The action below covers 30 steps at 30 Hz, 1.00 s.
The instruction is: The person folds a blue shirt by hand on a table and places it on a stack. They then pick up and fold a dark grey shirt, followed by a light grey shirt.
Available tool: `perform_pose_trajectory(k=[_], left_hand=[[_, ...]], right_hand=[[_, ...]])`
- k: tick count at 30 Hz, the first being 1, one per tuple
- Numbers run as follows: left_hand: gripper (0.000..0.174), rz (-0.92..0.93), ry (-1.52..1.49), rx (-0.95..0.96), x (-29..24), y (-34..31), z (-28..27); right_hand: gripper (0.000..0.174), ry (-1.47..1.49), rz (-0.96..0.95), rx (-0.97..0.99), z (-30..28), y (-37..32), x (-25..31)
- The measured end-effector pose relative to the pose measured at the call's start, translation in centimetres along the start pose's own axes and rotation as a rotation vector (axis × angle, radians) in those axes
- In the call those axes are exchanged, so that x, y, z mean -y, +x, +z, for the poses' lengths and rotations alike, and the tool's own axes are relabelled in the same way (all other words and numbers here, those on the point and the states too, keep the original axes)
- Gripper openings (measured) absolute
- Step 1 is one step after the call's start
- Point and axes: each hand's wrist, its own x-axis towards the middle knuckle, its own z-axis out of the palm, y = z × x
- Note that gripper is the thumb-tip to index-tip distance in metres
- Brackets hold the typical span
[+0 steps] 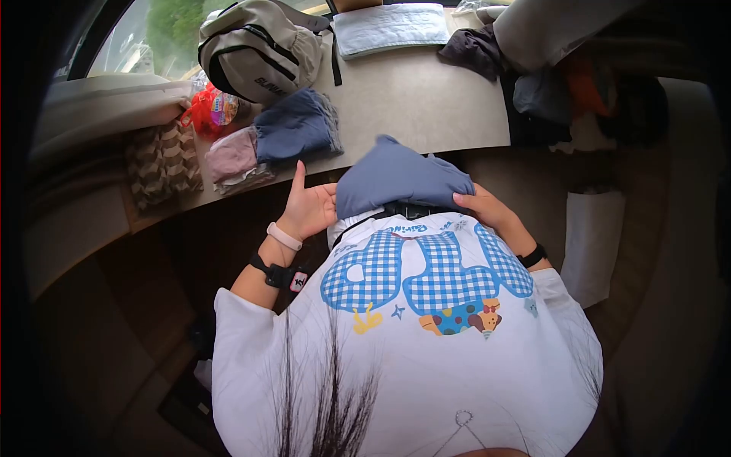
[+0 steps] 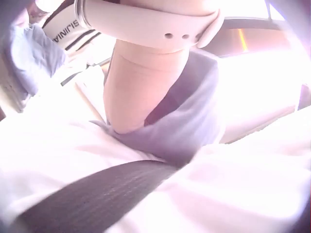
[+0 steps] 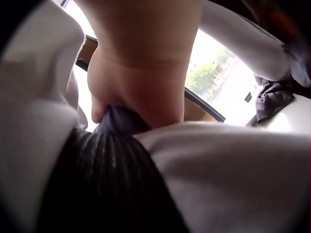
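Observation:
A blue-grey piece of folded fabric, its exact kind not shown, lies close against the front of the person's white shirt. At its right edge the right hand grips it, thumb on top and fingers hidden underneath. The left hand is at the opposite edge, thumb raised and apart from the fabric, fingertips partly hidden behind it. In the left wrist view, the fabric hangs beside that hand. The right wrist view shows a dark fold of the fabric between thumb and palm.
On the light tabletop lie a folded blue cloth and a pink one. Behind them stand a beige backpack and a red package. A white towel and a dark crumpled cloth lie at the back.

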Motion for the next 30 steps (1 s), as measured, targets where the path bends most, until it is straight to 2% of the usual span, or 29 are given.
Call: perform_pose_trajectory(k=[1, 4, 5, 7, 8, 10, 11, 13, 16, 17, 20, 22, 23, 26, 27, 29, 30], left_hand=[[0.057, -0.016, -0.001, 0.003, -0.2, 0.1, -0.1], [0.046, 0.238, 0.72, -0.079, 0.3, 0.3, 0.8], [0.044, 0.307, 0.555, -0.119, 0.0, 0.5, 1.1], [0.038, 0.531, 0.48, -0.135, -0.9, 0.5, 2.4], [0.036, 0.629, 0.451, -0.154, -1.2, 0.3, 3.0], [0.031, 0.669, 0.495, -0.157, -1.4, -0.3, 3.3], [0.028, 0.69, 0.516, -0.159, -1.5, -0.5, 3.3], [0.023, 0.651, 0.698, -0.233, -1.1, -1.0, 2.9], [0.025, 0.525, 0.802, -0.31, -0.1, -2.0, 2.9], [0.028, 0.479, 0.819, -0.316, 0.3, -2.4, 3.1], [0.041, 0.341, 0.824, -0.329, 1.6, -2.6, 2.9], [0.045, 0.293, 0.822, -0.316, 2.3, -2.7, 2.9], [0.044, 0.294, 0.933, -0.339, 2.6, -2.5, 2.0], [0.039, 0.315, 1.625, -0.394, 2.3, -2.3, 2.8], [0.032, 0.36, 1.663, -0.382, 2.3, -2.1, 2.5], [0.026, 0.335, 1.742, -0.37, 1.9, -1.7, 2.1], [0.023, 0.326, 1.78, -0.364, 1.6, -1.4, 1.9]], right_hand=[[0.062, 0.038, -0.011, -0.009, 0.3, -0.2, 0.2], [0.066, 0.1, -0.076, -0.013, 1.1, -0.4, 0.8], [0.064, 0.09, -0.119, -0.001, 0.6, 0.1, 0.9], [0.061, 0.116, -0.197, 0.03, 0.2, 0.5, 1.5], [0.063, 0.176, -0.179, 0.012, 0.2, 0.4, 1.8], [0.067, 0.299, -0.142, -0.024, 0.8, 0.1, 2.2], [0.07, 0.195, -0.167, -0.034, 1.2, -0.2, 2.4], [0.077, -0.013, -0.216, -0.05, 2.1, -1.1, 2.5], [0.088, -0.434, -0.145, -0.393, 3.5, -3.0, 2.1], [0.091, -0.454, -0.101, -0.441, 4.7, -4.0, 2.7], [0.092, -0.152, -0.398, -0.443, 4.9, -4.6, 0.2], [0.082, -0.394, -0.367, -0.502, 4.7, -4.7, -0.3], [0.077, -0.515, -0.35, -0.53, 4.6, -4.7, -0.4], [0.052, -0.657, -0.107, -0.446, 4.0, -4.5, 0.6], [0.046, -0.735, -0.072, -0.473, 3.9, -4.4, 0.6], [0.035, -0.892, 0.002, -0.526, 3.6, -4.2, 0.8], [0.034, -1.0, -0.13, -0.565, 3.3, -4.0, 0.8]])
